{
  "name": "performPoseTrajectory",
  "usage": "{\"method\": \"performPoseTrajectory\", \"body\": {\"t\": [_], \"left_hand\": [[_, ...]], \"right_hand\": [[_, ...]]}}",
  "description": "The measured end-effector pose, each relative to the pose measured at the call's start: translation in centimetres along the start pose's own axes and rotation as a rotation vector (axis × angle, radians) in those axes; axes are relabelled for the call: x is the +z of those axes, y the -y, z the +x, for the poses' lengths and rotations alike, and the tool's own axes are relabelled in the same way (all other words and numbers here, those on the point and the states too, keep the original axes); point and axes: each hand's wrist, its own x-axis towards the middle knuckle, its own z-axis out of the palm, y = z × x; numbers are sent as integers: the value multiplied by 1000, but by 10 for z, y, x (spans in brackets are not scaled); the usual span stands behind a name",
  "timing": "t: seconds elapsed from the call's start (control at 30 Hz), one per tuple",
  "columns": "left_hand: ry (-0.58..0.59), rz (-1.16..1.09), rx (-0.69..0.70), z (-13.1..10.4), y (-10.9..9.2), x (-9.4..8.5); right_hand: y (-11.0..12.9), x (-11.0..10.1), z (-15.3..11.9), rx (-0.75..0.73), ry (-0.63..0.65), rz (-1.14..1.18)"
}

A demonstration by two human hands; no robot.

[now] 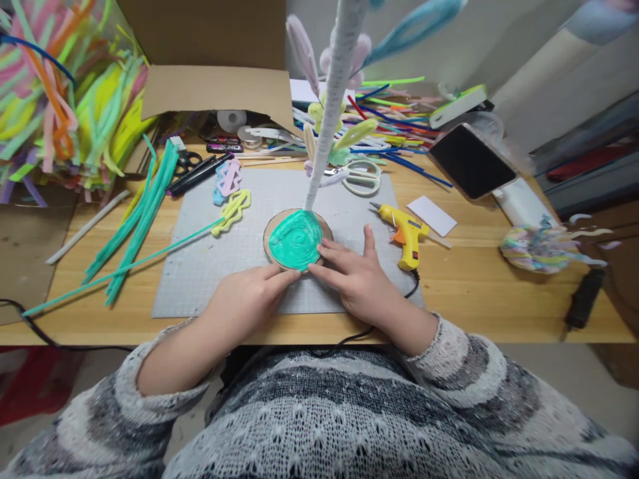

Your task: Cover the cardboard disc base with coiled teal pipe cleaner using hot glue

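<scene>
A round wooden slice [267, 229] lies on the grey cutting mat, topped by a flat spiral of green pipe cleaner [295, 239]. From its far edge rises a tall white-wrapped stem [332, 106] carrying pastel pipe-cleaner loops. My left hand [249, 293] reaches the near edge of the spiral, its forefinger stretched out and its other fingers partly hidden underneath. On the right side of the spiral rest the fingertips of my right hand [357, 273], fingers spread and thumb raised. A yellow glue gun [407, 233] lies right of that hand.
Green pipe cleaners [142, 219] and zigzag pieces [232, 209] lie left on the cutting mat [194, 266] and table. Scissors [362, 178], a phone [472, 159] and a cardboard box [214, 93] stand behind. A pastel bundle [534, 249] sits right.
</scene>
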Motion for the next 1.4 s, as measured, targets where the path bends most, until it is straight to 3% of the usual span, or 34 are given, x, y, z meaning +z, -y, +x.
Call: {"method": "performPoseTrajectory", "body": {"t": [0.2,0.33,0.5,0.6,0.7,0.83,1.13,1.4], "left_hand": [[37,-99,-18,0,3,-4],[64,-175,-183,-1,5,-6],[-34,-142,-323,1,18,-4],[35,-214,-313,6,27,-3],[74,-259,-308,10,28,-2],[52,-214,-304,9,12,-2],[79,109,-194,21,-30,-1],[204,115,66,41,-30,-7]], "right_hand": [[-3,-7,2,136,-48,294],[1,-8,1,284,-92,455],[15,-10,-3,644,-182,1057],[26,-16,-4,838,-153,1393],[34,-23,-1,891,-120,1531],[26,-24,3,825,-120,1340],[-41,-3,26,584,-144,861],[-25,-18,8,368,-170,203]]}}
